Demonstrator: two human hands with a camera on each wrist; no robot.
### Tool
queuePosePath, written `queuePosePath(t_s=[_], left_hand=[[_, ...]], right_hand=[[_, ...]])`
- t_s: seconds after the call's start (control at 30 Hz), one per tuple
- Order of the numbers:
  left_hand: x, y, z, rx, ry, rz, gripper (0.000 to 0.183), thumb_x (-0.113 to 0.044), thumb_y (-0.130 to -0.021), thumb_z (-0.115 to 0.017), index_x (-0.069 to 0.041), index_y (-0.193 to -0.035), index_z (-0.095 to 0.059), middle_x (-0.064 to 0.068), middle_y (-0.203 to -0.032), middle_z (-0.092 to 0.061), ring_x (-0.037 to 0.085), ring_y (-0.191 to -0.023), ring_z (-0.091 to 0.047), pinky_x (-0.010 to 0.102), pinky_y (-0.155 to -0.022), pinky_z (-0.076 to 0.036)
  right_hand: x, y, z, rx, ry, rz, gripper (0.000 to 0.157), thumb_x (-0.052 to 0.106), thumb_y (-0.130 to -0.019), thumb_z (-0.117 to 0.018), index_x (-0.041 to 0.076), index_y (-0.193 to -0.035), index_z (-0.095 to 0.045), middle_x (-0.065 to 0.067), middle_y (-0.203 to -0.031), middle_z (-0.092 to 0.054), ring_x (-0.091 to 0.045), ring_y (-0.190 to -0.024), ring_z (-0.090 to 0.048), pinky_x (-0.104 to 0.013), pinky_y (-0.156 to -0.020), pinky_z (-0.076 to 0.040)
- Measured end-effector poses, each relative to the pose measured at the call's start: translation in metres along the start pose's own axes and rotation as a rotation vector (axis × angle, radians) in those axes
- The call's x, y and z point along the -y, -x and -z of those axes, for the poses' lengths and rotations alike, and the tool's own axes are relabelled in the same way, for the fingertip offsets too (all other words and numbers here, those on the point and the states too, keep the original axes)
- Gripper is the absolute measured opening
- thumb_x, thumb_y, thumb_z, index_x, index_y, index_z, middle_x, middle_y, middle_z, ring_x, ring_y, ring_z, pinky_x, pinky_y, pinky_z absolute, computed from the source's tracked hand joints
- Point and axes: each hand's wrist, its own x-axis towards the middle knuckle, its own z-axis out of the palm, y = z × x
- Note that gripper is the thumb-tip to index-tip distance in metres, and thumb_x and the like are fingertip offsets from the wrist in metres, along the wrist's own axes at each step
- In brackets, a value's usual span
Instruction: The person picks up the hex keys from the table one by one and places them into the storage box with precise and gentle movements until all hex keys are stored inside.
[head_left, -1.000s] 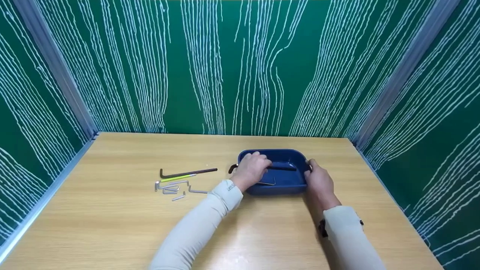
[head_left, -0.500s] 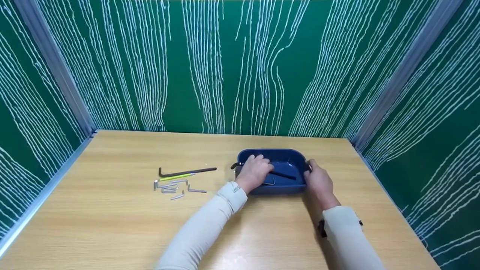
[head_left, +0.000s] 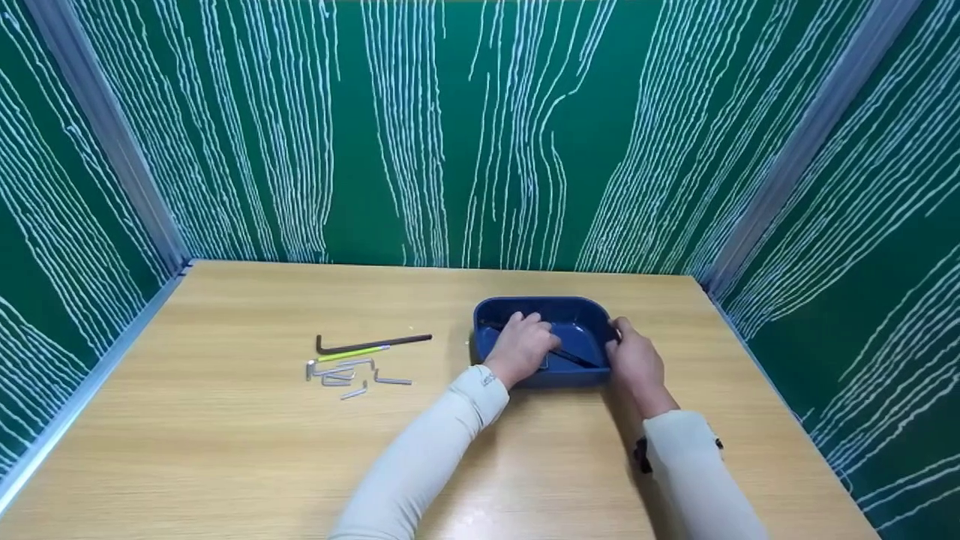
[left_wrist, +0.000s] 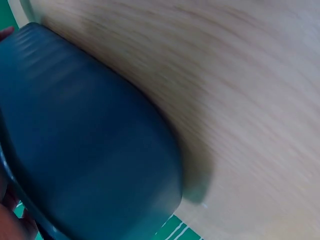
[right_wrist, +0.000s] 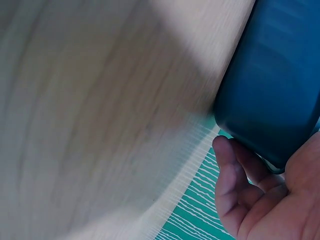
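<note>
A dark blue plastic bin (head_left: 544, 379) stands on the table at centre right. My left hand (head_left: 523, 349) reaches over its left part and holds a long black hex key (head_left: 574, 359), which lies slantwise inside the bin. The hand hides the key's middle. Beside the fingers a bit of a thin hex key (head_left: 545, 363) shows on the bin floor. My right hand (head_left: 637, 364) grips the bin's right end; in the right wrist view its fingers (right_wrist: 227, 175) curl at the bin's end. The left wrist view shows mostly the bin's outer wall (left_wrist: 100, 130).
Left of the bin, on the wooden table (head_left: 225, 450), lie another long black hex key (head_left: 382, 345), a yellow-green hex key (head_left: 352, 354) and several small silver hex keys (head_left: 394, 381). Green panels with white wavy lines (head_left: 495, 150) enclose the table's back and sides.
My left hand has moved right and slightly down with the black hex key. The key's bent end, earlier out past the bin's left rim, is now inside. The right hand keeps its grip.
</note>
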Motion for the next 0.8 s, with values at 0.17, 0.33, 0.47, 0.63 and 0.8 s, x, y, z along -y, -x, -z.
queuePosePath(t_s=[0.17, 0.33, 0.47, 0.63, 0.8], left_hand=[[0.0, 0.001, -0.003, 0.024, 0.026, 0.014, 0.027, -0.019, -0.086, -0.05, -0.038, -0.097, -0.065, -0.012, -0.098, -0.063, 0.011, -0.083, -0.048, 0.029, -0.068, -0.037], [0.0, -0.001, -0.005, 0.013, 0.09, 0.02, 0.025, -0.018, -0.083, -0.054, -0.037, -0.095, -0.066, -0.011, -0.095, -0.064, 0.011, -0.082, -0.048, 0.029, -0.069, -0.039], [0.001, -0.001, -0.01, -0.006, 0.155, 0.041, 0.023, -0.018, -0.081, -0.058, -0.036, -0.093, -0.066, -0.013, -0.092, -0.064, 0.01, -0.08, -0.048, 0.029, -0.069, -0.039], [0.002, -0.001, -0.013, -0.01, 0.232, 0.074, 0.021, -0.02, -0.08, -0.059, -0.034, -0.093, -0.067, -0.014, -0.092, -0.064, 0.01, -0.081, -0.05, 0.029, -0.069, -0.041], [0.003, 0.0, -0.013, 0.006, 0.301, 0.11, 0.017, -0.022, -0.079, -0.062, -0.033, -0.092, -0.066, -0.015, -0.093, -0.064, 0.011, -0.084, -0.052, 0.033, -0.071, -0.044]], right_hand=[[0.001, 0.0, -0.001, 0.017, -0.017, 0.0, 0.036, 0.016, -0.089, -0.039, 0.014, -0.125, -0.041, -0.02, -0.119, -0.053, -0.033, -0.096, -0.056, -0.048, -0.075, -0.043], [0.0, -0.001, 0.0, 0.02, -0.019, -0.004, 0.036, 0.016, -0.088, -0.039, 0.014, -0.124, -0.041, -0.02, -0.117, -0.054, -0.031, -0.093, -0.056, -0.047, -0.074, -0.042], [0.0, -0.001, 0.001, 0.04, -0.029, -0.008, 0.037, 0.016, -0.088, -0.039, 0.015, -0.125, -0.04, -0.02, -0.118, -0.053, -0.03, -0.093, -0.055, -0.047, -0.074, -0.042], [-0.001, -0.001, 0.002, 0.071, -0.038, -0.025, 0.039, 0.016, -0.089, -0.037, 0.015, -0.128, -0.038, -0.02, -0.122, -0.05, -0.029, -0.092, -0.053, -0.047, -0.077, -0.042], [-0.001, -0.001, 0.003, 0.053, -0.022, -0.016, 0.039, 0.016, -0.088, -0.039, 0.016, -0.127, -0.039, -0.021, -0.117, -0.053, -0.03, -0.089, -0.055, -0.046, -0.071, -0.042]])
